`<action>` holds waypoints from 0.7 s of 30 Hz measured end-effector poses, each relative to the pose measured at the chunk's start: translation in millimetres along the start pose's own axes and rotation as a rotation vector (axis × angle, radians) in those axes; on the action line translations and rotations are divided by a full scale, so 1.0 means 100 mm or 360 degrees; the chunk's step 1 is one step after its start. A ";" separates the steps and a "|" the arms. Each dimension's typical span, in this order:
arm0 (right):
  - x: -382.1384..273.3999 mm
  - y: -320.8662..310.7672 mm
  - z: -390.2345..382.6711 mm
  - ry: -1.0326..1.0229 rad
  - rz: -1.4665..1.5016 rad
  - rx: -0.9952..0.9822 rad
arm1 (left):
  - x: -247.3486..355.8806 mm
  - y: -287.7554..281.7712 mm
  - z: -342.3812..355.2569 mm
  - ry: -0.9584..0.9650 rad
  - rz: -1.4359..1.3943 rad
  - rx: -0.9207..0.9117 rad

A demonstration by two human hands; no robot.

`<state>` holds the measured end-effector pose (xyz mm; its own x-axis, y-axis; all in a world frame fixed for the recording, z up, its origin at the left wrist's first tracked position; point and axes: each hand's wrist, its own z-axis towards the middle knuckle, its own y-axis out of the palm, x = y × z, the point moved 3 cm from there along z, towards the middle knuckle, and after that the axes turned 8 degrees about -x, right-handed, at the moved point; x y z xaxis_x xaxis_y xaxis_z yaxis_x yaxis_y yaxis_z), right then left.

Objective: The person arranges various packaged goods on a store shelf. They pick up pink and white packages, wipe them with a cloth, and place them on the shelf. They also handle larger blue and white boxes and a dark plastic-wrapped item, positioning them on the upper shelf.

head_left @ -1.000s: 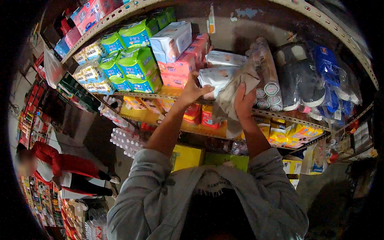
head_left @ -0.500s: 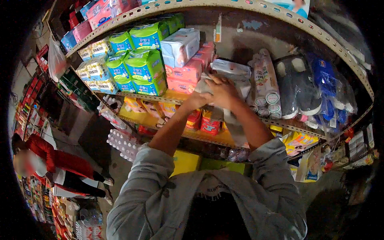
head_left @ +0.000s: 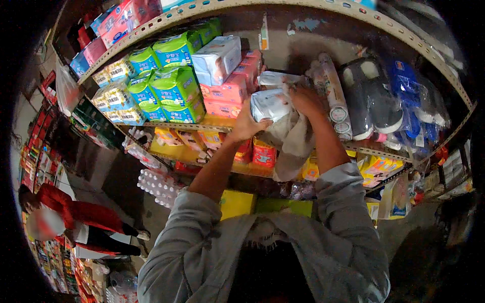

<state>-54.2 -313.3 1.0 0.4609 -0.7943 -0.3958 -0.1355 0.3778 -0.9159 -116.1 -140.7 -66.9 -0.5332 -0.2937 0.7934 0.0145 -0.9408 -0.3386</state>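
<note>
My left hand (head_left: pixel 247 123) grips the left end of a white soft pack (head_left: pixel 268 103) at the middle of the upper shelf, its fingers curled round the side. My right hand (head_left: pixel 307 101) is closed on a crumpled beige-grey cloth (head_left: pixel 285 139) against the pack's right end; the cloth hangs down past the shelf edge. Behind them lies another white pack (head_left: pixel 278 78). Pink packs (head_left: pixel 223 90) stand to the left, topped by a light blue pack (head_left: pixel 220 58). Rolled cylinders (head_left: pixel 333 96) lie just right of my right hand.
Green packs (head_left: pixel 174 83) and cream packs (head_left: pixel 108 101) fill the shelf's left; bagged dark slippers (head_left: pixel 371 106) fill its right. A perforated metal edge (head_left: pixel 262 5) arches above. Yellow packs (head_left: pixel 381 171) lie below. A person in red (head_left: pixel 81 212) stands at lower left, near bottled goods (head_left: pixel 154 184).
My right hand moved left over the pack and my left hand, then back to the right end with the cloth, uncovering the white pack's top. The person in red shifted slightly.
</note>
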 end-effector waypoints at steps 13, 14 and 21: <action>-0.05 0.59 -0.45 -0.0644 0.0179 0.1234 | -0.01 0.02 0.13 0.0052 -0.0091 -0.0068; 0.02 0.60 -0.45 -0.0507 0.0224 0.1253 | -0.02 0.02 0.14 0.0010 -0.0116 -0.0046; 0.26 0.49 -0.46 -0.0078 0.0897 0.1062 | 0.07 0.03 0.11 0.0086 -0.0368 0.0136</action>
<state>-89.8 -337.4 -57.3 0.5191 -0.3896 -0.7608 0.1800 0.9200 -0.3482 -110.5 -147.0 -57.2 -0.5753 -0.0619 0.8156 -0.0426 -0.9935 -0.1054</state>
